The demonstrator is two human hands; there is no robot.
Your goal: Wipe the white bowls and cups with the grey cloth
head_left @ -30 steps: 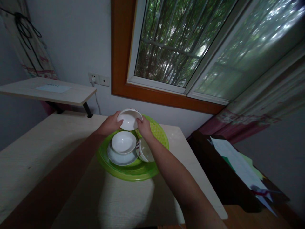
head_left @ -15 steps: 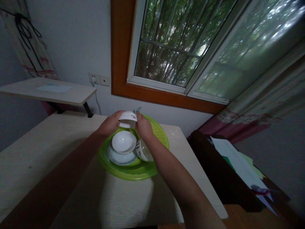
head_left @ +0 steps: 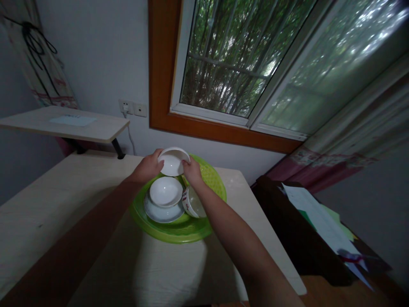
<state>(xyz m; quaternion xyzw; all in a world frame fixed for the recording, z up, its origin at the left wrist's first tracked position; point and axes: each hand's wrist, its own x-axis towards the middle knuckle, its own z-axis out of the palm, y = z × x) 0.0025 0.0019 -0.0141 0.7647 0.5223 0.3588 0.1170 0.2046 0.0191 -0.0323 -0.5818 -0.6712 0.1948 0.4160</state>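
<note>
A white bowl (head_left: 173, 163) is held up over the far side of the green basin, tilted so its inside faces me. My left hand (head_left: 148, 167) grips its left rim, thumb on the inner side. On the opposite rim is my right hand (head_left: 192, 169), its thumb also inside and its other fingers hidden behind the bowl. Below, in the green basin (head_left: 177, 237), a second white bowl (head_left: 166, 190) sits on a white plate (head_left: 163, 214). A bowl with a red pattern (head_left: 191, 204) leans on its side next to them, partly covered by my right forearm.
The basin rests on a pale wooden table (head_left: 108, 247). A raised shelf (head_left: 64, 128) with a paper on it stands at the back left. Beyond the table's right edge is a dark piece of furniture (head_left: 287, 226) holding papers (head_left: 322, 217). A window (head_left: 236, 59) is behind.
The held bowl has turned from showing its flower-marked outer side to showing its inside. The greyish cloth that stuck up by my right hand is out of sight.
</note>
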